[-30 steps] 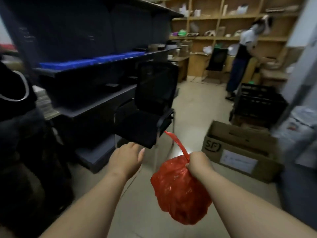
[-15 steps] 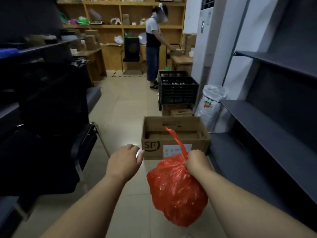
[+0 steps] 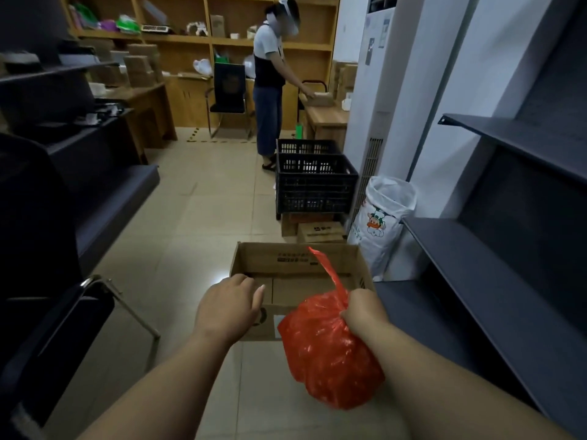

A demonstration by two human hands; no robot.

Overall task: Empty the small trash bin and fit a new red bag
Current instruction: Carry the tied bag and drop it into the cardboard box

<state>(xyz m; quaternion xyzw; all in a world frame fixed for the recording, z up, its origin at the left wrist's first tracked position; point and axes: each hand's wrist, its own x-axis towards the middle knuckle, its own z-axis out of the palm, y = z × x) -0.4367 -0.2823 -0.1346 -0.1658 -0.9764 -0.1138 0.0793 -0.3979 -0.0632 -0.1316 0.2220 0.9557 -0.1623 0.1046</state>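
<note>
A full red plastic bag hangs from my right hand, which grips its gathered neck; one red handle strip sticks up above my fist. My left hand is held out beside it, palm down, fingers loosely curled, holding nothing. Both hands hover in front of and above an open cardboard box on the tiled floor. No small trash bin is in sight.
Dark shelving lines the right side, and a black chair with more dark shelves the left. Beyond the box stand a black crate on cartons and a white sack. A person stands at the far desk.
My view has swung right from the chair and left shelves to face down the aisle. The cardboard box is now closer, right under my hands. My grip on the bag is unchanged.
</note>
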